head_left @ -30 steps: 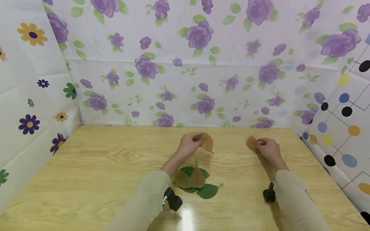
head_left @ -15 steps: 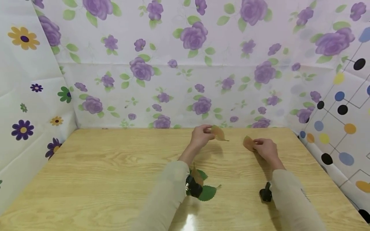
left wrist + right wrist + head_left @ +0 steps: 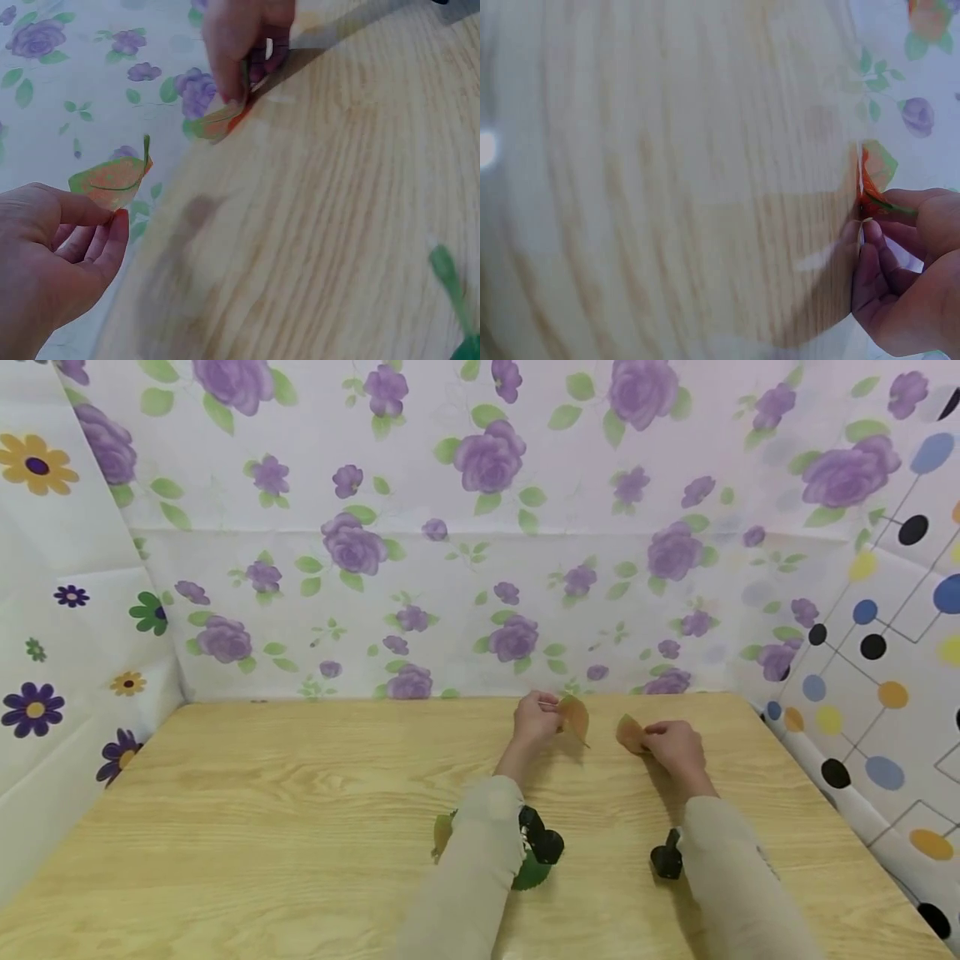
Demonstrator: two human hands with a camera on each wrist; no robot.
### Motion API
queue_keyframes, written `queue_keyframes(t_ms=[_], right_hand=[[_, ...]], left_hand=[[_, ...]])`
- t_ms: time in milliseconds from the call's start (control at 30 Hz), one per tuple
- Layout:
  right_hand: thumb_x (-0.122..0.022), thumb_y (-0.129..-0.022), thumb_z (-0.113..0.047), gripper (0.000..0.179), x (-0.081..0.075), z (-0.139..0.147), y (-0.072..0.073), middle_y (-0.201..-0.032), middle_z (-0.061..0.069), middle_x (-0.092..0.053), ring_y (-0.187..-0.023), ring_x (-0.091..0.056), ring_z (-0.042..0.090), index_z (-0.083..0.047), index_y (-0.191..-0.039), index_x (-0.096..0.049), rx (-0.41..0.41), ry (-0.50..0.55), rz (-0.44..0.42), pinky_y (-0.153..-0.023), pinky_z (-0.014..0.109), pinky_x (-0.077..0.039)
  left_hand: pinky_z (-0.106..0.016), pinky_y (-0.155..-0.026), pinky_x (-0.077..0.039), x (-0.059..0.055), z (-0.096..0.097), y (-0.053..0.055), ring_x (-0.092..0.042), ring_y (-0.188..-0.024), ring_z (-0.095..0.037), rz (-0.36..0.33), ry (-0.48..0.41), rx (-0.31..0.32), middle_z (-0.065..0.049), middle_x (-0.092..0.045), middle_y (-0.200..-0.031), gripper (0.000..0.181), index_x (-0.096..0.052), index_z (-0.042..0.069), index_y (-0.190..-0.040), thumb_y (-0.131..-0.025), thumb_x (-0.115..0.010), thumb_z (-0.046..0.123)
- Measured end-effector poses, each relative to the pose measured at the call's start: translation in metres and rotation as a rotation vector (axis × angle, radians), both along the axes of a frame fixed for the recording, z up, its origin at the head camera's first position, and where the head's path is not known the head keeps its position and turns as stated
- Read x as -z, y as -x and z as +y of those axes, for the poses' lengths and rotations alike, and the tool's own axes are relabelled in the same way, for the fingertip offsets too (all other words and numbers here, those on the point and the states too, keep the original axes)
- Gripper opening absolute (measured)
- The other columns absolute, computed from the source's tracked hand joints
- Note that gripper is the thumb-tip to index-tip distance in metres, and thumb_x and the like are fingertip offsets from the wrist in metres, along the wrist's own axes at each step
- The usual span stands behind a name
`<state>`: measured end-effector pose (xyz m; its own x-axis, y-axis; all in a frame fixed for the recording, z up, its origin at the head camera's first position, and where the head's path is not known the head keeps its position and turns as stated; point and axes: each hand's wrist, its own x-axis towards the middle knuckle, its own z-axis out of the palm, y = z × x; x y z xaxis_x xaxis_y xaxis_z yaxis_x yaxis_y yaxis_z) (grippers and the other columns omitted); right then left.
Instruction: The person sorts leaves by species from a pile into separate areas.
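My left hand (image 3: 536, 718) pinches an orange-and-green leaf (image 3: 575, 719) by its edge between thumb and fingers, near the table's far edge. In the left wrist view this leaf (image 3: 112, 182) is held up above the wood, its stem pointing upward. To the right, my right hand (image 3: 677, 750) pinches a second orange leaf (image 3: 631, 734), low at the tabletop. The right wrist view shows that leaf (image 3: 877, 166) between thumb and fingertips, its stem lying along the thumb. A short gap separates the two leaves.
A pile of leaves lies mid-table, mostly hidden under my left sleeve (image 3: 472, 868); a green leaf (image 3: 532, 870) and a yellowish leaf (image 3: 442, 835) stick out. Black wrist cameras hang at both cuffs. Floral cloth (image 3: 450, 610) rises behind the wooden table (image 3: 262, 827).
My left hand has carried its leaf rightward and away, nearer the right hand's leaf. The left forearm now covers most of the pile. My right hand keeps its pinch with little movement.
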<state>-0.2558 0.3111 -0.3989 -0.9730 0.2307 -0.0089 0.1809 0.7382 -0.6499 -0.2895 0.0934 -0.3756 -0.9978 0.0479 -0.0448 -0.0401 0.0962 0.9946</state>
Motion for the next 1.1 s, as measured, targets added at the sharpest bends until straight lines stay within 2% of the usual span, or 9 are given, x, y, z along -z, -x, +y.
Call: queue_keyframes(t_ms=[133,233,367,533,733,867,1100], right_hand=[[-0.061,-0.092,-0.023,0.039,0.0,-0.001,0.001,-0.12,0.027,-0.06,-0.11,-0.053,0.047,0.007,-0.117,-0.064,0.021,0.014,-0.005,-0.091,0.054,-0.045],[-0.061,-0.092,-0.023,0.039,0.002,0.0,0.001,-0.118,0.027,-0.061,-0.109,-0.053,0.046,0.008,-0.116,-0.065,0.025,0.023,0.001,-0.092,0.054,-0.045],[-0.061,-0.092,-0.021,0.038,0.003,-0.001,0.001,-0.118,0.027,-0.061,-0.108,-0.054,0.046,0.008,-0.116,-0.065,0.017,0.022,0.007,-0.09,0.053,-0.046],[-0.061,-0.092,-0.021,0.037,0.004,0.0,0.003,-0.118,0.026,-0.061,-0.106,-0.055,0.045,0.007,-0.115,-0.065,0.034,0.013,0.003,-0.086,0.053,-0.047],[-0.063,-0.092,-0.022,0.037,0.005,0.001,0.001,-0.117,0.025,-0.062,-0.106,-0.055,0.045,0.006,-0.115,-0.065,0.043,0.022,0.009,-0.088,0.053,-0.046],[-0.062,-0.092,-0.024,0.035,0.007,-0.001,-0.001,-0.113,0.023,-0.065,-0.104,-0.057,0.043,0.004,-0.112,-0.068,0.057,0.03,0.034,-0.088,0.051,-0.047],[-0.061,-0.092,-0.024,0.037,0.007,-0.002,-0.003,-0.116,0.024,-0.063,-0.107,-0.055,0.044,0.005,-0.114,-0.066,0.058,0.01,0.047,-0.09,0.052,-0.045]], left_hand=[[-0.025,-0.072,-0.055,0.009,0.008,0.0,-0.062,-0.09,-0.025,0.004,0.105,0.045,-0.013,-0.064,-0.097,0.029,-0.062,-0.004,-0.101,-0.076,-0.059,-0.018],[-0.025,-0.072,-0.054,0.014,0.012,-0.001,-0.06,-0.088,-0.022,0.02,0.149,0.074,-0.011,-0.063,-0.093,0.027,-0.063,-0.004,-0.099,-0.076,-0.06,-0.017],[-0.024,-0.072,-0.052,0.018,0.016,0.0,-0.058,-0.082,-0.02,0.1,0.264,0.11,-0.009,-0.062,-0.086,0.023,-0.064,-0.006,-0.096,-0.076,-0.06,-0.017],[-0.028,-0.077,-0.052,0.024,0.027,-0.002,-0.06,-0.088,-0.025,0.168,0.414,0.143,-0.012,-0.064,-0.092,0.027,-0.062,-0.005,-0.098,-0.074,-0.059,-0.017],[-0.029,-0.074,-0.052,0.033,0.04,-0.001,-0.063,-0.088,-0.027,0.224,0.433,0.155,-0.014,-0.066,-0.092,0.03,-0.062,-0.004,-0.101,-0.073,-0.059,-0.015],[-0.03,-0.073,-0.052,0.036,0.042,0.0,-0.062,-0.086,-0.026,0.211,0.42,0.141,-0.015,-0.066,-0.091,0.032,-0.062,-0.005,-0.104,-0.073,-0.061,-0.014],[-0.032,-0.078,-0.053,0.039,0.045,0.0,-0.063,-0.088,-0.026,0.221,0.373,0.123,-0.016,-0.067,-0.097,0.054,-0.051,-0.005,-0.127,-0.075,-0.057,-0.018]])
